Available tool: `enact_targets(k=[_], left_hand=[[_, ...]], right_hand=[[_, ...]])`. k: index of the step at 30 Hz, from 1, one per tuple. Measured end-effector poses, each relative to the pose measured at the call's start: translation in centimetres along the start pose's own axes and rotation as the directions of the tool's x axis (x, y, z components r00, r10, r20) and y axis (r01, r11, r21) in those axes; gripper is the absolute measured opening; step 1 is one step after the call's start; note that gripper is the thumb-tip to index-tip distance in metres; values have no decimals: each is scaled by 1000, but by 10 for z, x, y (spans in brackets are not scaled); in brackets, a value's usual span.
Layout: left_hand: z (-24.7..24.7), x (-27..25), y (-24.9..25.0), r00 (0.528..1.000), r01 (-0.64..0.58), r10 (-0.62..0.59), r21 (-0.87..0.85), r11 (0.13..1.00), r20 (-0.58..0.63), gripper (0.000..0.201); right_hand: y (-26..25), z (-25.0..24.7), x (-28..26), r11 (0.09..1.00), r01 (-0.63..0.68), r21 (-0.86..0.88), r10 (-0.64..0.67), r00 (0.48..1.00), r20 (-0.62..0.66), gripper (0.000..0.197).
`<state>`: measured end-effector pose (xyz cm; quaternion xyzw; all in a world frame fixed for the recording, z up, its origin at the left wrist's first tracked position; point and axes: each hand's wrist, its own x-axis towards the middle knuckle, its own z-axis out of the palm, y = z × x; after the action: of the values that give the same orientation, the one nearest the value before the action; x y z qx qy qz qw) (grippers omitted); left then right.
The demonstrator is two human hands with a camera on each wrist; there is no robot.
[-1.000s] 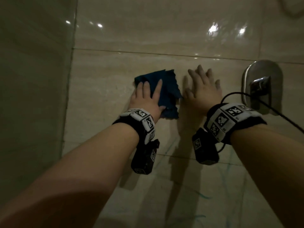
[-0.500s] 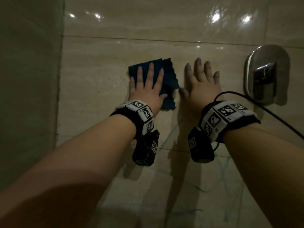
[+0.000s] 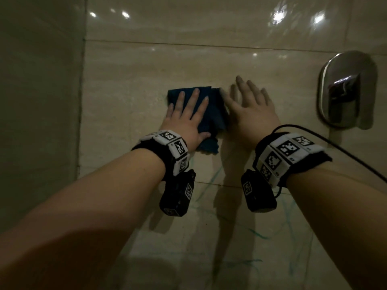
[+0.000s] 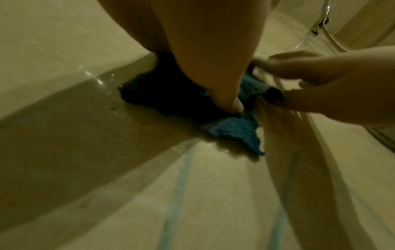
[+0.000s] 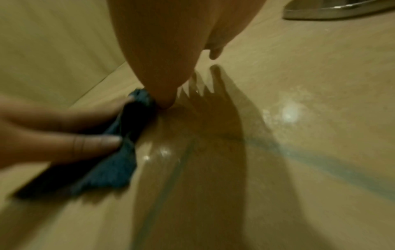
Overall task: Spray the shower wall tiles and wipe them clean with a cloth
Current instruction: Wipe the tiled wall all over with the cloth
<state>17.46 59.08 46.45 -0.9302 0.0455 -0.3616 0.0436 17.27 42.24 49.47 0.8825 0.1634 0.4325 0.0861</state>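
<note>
Pressing the blue cloth (image 3: 211, 114) flat on the tile, left hand (image 3: 186, 120) spread; right hand (image 3: 251, 109) flat, empty

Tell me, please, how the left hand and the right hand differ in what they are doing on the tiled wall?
The left hand presses the blue cloth flat; the right hand rests on bare tile beside it. The left sits nearer the corner, the right nearer the chrome tap. Both are spread open.

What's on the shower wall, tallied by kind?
Hands: 2, left hand and right hand
Cloths: 1, blue cloth
Chrome valve handles: 1
Total: 4
</note>
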Motion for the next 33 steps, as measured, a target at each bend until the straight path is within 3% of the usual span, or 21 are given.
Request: enact_targets(k=[2, 7, 10, 13, 16, 20, 23, 25, 28, 31, 33], left_hand=[[-1, -1, -4, 1000, -6, 5, -25, 1000, -3, 93], [1, -3, -4, 1000, -7, 7, -25, 1000, -18, 96], [1, -2, -4, 1000, -8, 7, -6, 1000, -8, 95], [0, -3, -5, 1000, -18, 18, -16, 1000, -2, 96], [-1, -3, -8, 999, -36, 36, -33, 999, -2, 99], [1, -3, -12, 998, -61, 61, -15, 998, -5, 103], [3, -3, -16, 997, -73, 73, 16, 997, -13, 102], [2, -3, -17, 997, -74, 75, 51, 996, -12, 99], [-3, 2, -19, 997, -60, 63, 68, 996, -35, 93], [-14, 13, -21, 997, -13, 16, 41, 999, -77, 91], [-22, 21, -20, 996, 11, -9, 26, 1000, -88, 91]], right_hand=[[-5, 7, -2, 997, 41, -70, -41, 999, -11, 70], [-11, 11, -11, 991, 119, -59, -124, 989, -83, 59], [-13, 6, -12, 984, 173, 48, -164, 975, -150, 46], [-15, 6, -9, 948, 228, 223, -151, 937, -316, 39], [-23, -3, -2, 931, 224, 289, -133, 944, -303, 35], [-26, -4, 4, 955, 235, 182, -197, 960, -201, 31], [-20, 2, 2, 947, 291, 139, -260, 944, -203, 31], [-10, 2, -1, 964, 242, 107, -216, 953, -215, 42], [6, 2, -3, 996, 60, 68, -44, 976, -211, 55], [13, 7, 6, 995, -102, 17, 103, 994, -42, 63], [11, 11, 8, 993, -117, 11, 117, 993, 6, 65]])
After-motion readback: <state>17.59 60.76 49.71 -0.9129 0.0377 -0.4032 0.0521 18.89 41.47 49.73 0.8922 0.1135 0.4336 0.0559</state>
